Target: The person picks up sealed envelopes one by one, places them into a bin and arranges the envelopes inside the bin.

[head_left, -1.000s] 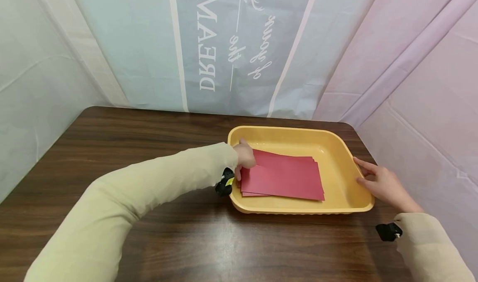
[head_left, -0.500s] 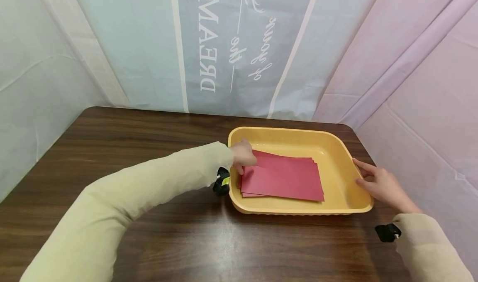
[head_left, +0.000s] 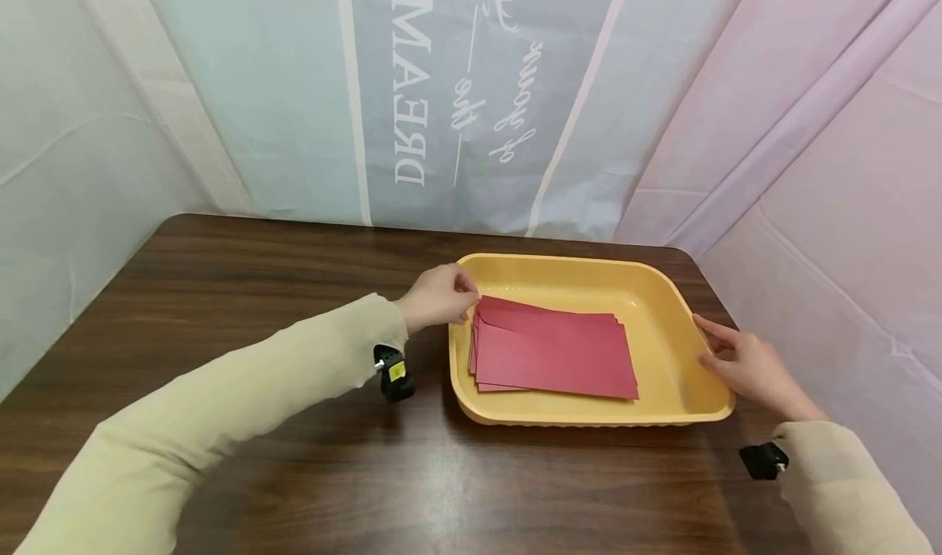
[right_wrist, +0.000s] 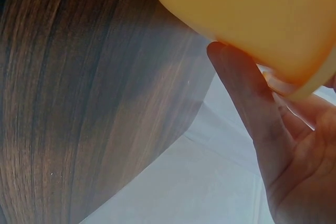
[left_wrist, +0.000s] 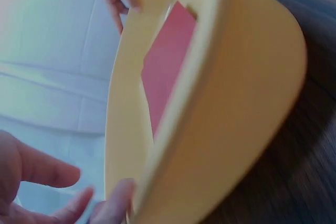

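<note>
A yellow plastic tray point(head_left: 559, 414) sits on the table's right half. Inside it, toward the left, lies a loose stack of red paper envelopes point(head_left: 555, 355), their edges not quite lined up. My left hand point(head_left: 439, 295) is over the tray's left rim near the back corner, beside the envelopes. In the left wrist view its fingers point(left_wrist: 50, 170) are spread loosely with nothing between them. My right hand point(head_left: 758, 371) holds the tray's right rim; in the right wrist view the thumb point(right_wrist: 247, 93) lies against the outer wall.
The dark wood table point(head_left: 309, 440) extends to the left and in front of the tray. A printed cloth point(head_left: 441, 105) hangs along its back edge. Pale cloth walls point(head_left: 846, 252) stand close on the right and left.
My left hand has drawn back leftward from the envelopes to the tray's left rim, uncovering the stack's left end. My right hand has stayed at the right rim.
</note>
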`<state>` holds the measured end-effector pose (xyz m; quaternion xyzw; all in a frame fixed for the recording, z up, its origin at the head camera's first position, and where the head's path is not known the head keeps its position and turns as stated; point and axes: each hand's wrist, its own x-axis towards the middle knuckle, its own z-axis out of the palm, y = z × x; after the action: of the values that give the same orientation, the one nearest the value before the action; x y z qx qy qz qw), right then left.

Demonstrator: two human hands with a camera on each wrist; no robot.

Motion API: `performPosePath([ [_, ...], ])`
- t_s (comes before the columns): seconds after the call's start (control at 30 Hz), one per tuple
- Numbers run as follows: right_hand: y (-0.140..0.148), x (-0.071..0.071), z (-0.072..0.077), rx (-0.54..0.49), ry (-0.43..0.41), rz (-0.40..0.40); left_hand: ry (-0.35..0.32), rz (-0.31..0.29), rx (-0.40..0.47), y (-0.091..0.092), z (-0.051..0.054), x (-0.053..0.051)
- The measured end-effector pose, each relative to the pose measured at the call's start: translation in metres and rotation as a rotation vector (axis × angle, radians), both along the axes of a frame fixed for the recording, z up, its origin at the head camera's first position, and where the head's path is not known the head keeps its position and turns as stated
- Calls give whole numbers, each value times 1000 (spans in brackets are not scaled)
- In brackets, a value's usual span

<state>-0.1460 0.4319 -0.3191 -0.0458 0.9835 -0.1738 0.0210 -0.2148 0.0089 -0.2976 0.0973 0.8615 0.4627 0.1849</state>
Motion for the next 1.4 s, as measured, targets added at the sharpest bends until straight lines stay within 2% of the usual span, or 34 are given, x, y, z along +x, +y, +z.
performPosePath([
  [0.13, -1, 1, 0, 5, -2, -3, 62, 71, 31, -17, -4, -2],
  [0.23, -2, 1, 1, 3, -3, -4, 95, 93, -4, -30, -7, -3],
  [0.47, -1, 0, 2, -13, 0, -8, 117, 97, -76, -56, -11, 4],
  [0.8, 0, 2, 6, -7, 3, -4, 109, 118, -82, -81, -16, 9],
  [1.0, 1, 1, 7, 10, 7, -1, 129, 130, -92, -93, -15, 13],
  [1.23, -2, -1, 5, 65, 27, 17, 195, 138, -167, -103, -15, 17],
  [1.4, -5, -1, 5, 45, 10, 25, 213, 139, -197, -109, -15, 20],
])
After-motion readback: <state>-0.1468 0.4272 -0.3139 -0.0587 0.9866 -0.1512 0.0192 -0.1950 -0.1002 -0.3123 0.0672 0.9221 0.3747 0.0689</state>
